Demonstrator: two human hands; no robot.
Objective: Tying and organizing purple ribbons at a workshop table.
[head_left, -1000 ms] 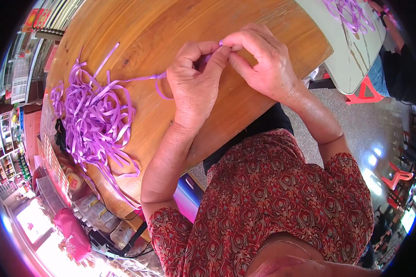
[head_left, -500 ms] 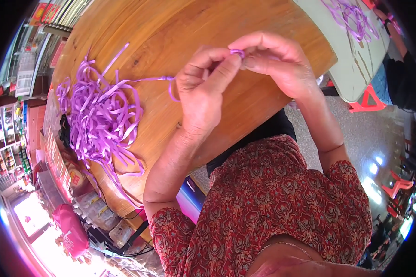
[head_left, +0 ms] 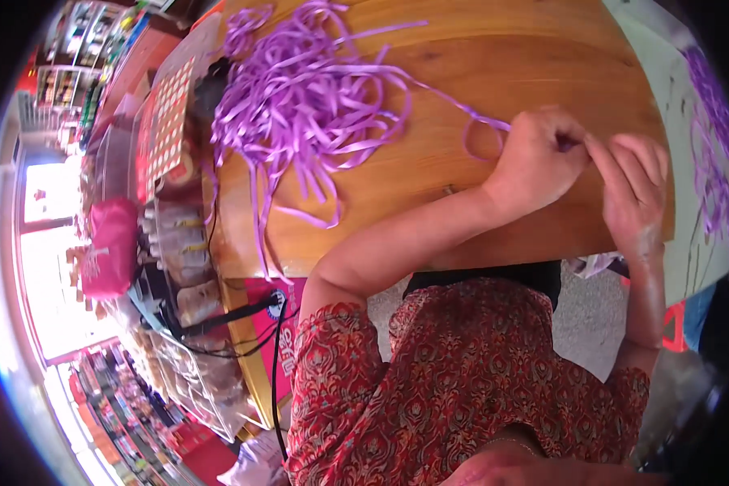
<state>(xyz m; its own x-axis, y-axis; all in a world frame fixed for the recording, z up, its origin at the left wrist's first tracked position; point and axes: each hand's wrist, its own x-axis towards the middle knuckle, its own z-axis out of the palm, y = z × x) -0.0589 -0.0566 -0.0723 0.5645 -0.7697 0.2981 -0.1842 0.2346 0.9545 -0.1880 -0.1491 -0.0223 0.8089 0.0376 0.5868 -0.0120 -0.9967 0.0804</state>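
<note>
A loose heap of purple ribbon strips (head_left: 308, 105) lies on the round wooden table (head_left: 429, 170), at its far left. One purple ribbon strand (head_left: 478, 134) runs from the heap to my hands and forms a small loop just left of them. My left hand (head_left: 539, 162) pinches the strand's end with closed fingers. My right hand (head_left: 636, 194) meets it fingertip to fingertip at the same spot, near the table's right edge. The ribbon end itself is mostly hidden between the fingers.
More purple ribbon (head_left: 709, 121) lies on a pale surface at the right. A pink bag (head_left: 109, 247) and shelves of packaged goods (head_left: 178, 267) stand to the left, below the table. Black cables (head_left: 251, 316) hang near my left side.
The view has swung, so the heap now sits at the upper left. Both hands have shifted right toward the table's edge, still pinching the same strand. The loop stays beside my left hand.
</note>
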